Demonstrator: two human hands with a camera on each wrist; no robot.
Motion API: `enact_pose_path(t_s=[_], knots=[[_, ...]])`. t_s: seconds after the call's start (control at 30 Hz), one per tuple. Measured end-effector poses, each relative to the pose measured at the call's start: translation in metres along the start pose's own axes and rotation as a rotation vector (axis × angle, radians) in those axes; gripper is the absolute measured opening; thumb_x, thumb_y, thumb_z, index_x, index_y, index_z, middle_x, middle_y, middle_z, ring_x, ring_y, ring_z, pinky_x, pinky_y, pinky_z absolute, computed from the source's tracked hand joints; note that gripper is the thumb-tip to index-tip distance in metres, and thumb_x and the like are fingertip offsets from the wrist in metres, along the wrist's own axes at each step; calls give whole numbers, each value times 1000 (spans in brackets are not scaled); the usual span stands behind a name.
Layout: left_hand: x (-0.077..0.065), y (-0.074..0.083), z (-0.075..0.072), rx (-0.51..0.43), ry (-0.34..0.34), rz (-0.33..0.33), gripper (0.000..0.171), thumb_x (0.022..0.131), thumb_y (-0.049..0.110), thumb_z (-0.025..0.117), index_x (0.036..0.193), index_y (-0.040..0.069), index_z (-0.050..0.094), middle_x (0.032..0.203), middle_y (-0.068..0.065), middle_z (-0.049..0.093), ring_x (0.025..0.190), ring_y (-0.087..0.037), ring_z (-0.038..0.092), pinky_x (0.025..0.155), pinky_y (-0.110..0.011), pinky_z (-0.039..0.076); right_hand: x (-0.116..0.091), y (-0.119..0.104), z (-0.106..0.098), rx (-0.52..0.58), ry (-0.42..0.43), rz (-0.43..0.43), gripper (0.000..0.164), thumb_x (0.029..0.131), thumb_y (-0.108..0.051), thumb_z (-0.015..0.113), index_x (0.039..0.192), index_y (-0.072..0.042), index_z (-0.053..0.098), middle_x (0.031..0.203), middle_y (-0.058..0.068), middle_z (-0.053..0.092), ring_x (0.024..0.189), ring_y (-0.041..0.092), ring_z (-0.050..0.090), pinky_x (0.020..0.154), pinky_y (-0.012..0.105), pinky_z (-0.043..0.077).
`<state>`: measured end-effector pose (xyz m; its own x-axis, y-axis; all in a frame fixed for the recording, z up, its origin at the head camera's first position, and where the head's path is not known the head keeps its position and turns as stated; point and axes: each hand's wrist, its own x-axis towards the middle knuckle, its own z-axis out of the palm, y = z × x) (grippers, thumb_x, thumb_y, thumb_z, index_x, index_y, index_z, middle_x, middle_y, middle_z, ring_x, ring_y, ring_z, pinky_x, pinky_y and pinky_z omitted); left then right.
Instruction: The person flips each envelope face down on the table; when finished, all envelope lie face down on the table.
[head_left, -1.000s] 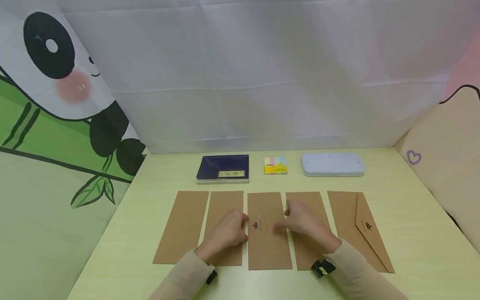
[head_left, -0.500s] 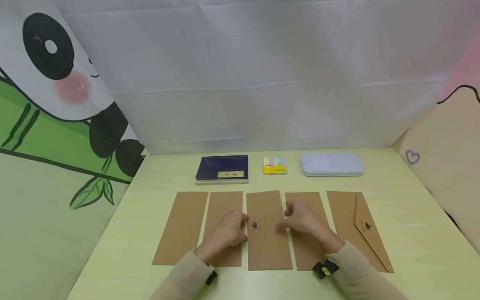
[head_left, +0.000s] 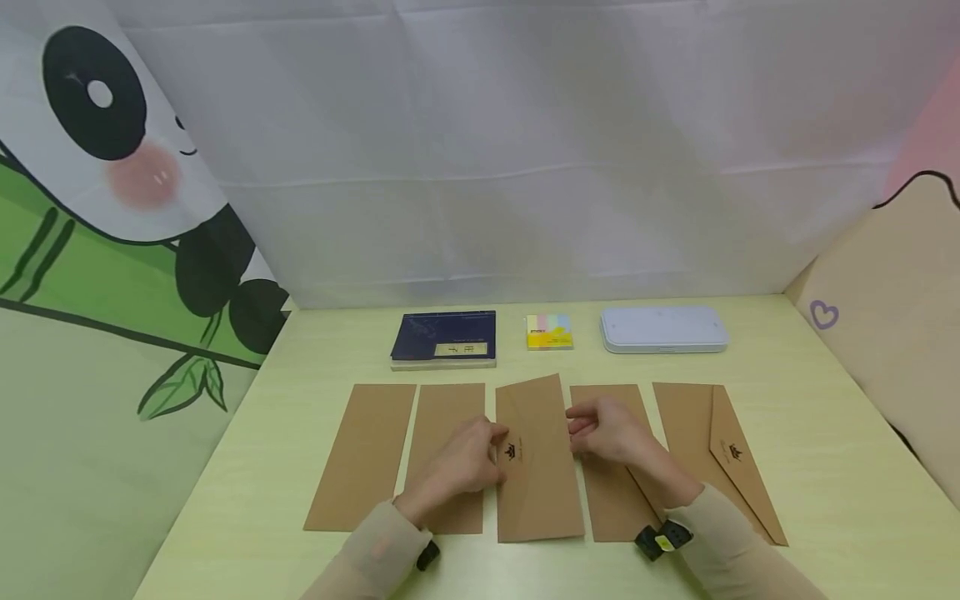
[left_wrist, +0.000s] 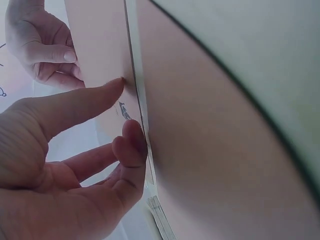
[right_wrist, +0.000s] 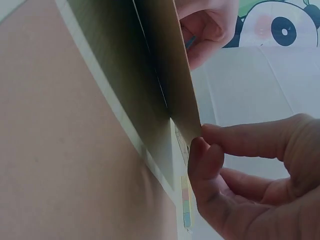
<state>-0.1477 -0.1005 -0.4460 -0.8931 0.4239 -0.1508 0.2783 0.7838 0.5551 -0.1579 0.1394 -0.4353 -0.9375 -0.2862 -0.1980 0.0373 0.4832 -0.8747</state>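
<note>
A brown envelope with a small dark crown print lies in the middle of a row of envelopes. Its right edge is tilted up off the table, while the left edge stays down. The right hand pinches that raised edge between thumb and fingertips, as the envelope in the right wrist view shows. At the left edge is the left hand, its thumb and fingers apart. In the left wrist view the thumb of the left hand touches the envelope's face and the fingertips rest by its edge.
Two plain envelopes lie to the left. On the right are a partly covered envelope and one with its flap showing. Behind stand a dark blue book, sticky notes and a pale flat case.
The right hand has taken the middle envelope's right edge and raised it from the table. The left hand has shifted slightly right, its fingers now over the envelope's left edge.
</note>
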Motion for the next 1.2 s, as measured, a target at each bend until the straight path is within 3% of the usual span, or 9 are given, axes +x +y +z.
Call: enact_pose_path(t_s=[0.13, 0.33, 0.5, 0.77, 1.0, 1.2], knots=[[2, 1, 1, -44, -10, -7, 63, 65, 8, 84, 123, -1, 61, 93, -7, 51, 75, -17, 47, 61, -28, 43, -1, -1, -3, 51, -5, -10, 45, 74, 11, 72, 116, 14, 58, 87, 10, 62, 79, 21, 64, 67, 31, 53], [3, 1, 4, -129, 2, 7, 70, 71, 15, 84, 132, -1, 54, 94, -8, 50, 66, -11, 52, 55, -26, 45, -1, 1, -8, 178, -75, -153, 48, 76, 12, 72, 119, 18, 52, 92, 17, 64, 82, 28, 66, 73, 31, 53], [5, 2, 5, -142, 35, 48, 66, 74, 25, 82, 131, 3, 57, 93, -7, 52, 70, -12, 51, 57, -26, 44, 0, 4, -9, 266, -133, -231, 49, 80, 11, 69, 124, 18, 48, 99, 23, 65, 90, 34, 65, 77, 30, 52], [4, 5, 1, -291, 43, 77, 62, 81, 28, 77, 135, 6, 54, 110, -9, 58, 86, -21, 61, 63, -27, 49, 3, 12, -6, 291, -195, -288, 46, 82, 3, 71, 125, 10, 54, 112, 23, 63, 98, 34, 64, 81, 34, 51], [2, 6, 0, -392, 23, 68, 60, 88, 32, 70, 139, 8, 49, 131, -7, 55, 91, -20, 63, 66, -28, 51, 4, 11, 5, 250, -297, -251, 50, 85, -5, 71, 131, 3, 52, 126, 19, 55, 101, 32, 62, 75, 39, 52], [0, 9, 0, -472, 39, 45, 56, 92, 38, 63, 138, 9, 50, 131, -7, 55, 91, -20, 65, 68, -30, 52, 5, 4, 17, 174, -292, -263, 60, 83, -6, 74, 136, 0, 47, 129, 20, 51, 98, 32, 62, 76, 36, 52]])
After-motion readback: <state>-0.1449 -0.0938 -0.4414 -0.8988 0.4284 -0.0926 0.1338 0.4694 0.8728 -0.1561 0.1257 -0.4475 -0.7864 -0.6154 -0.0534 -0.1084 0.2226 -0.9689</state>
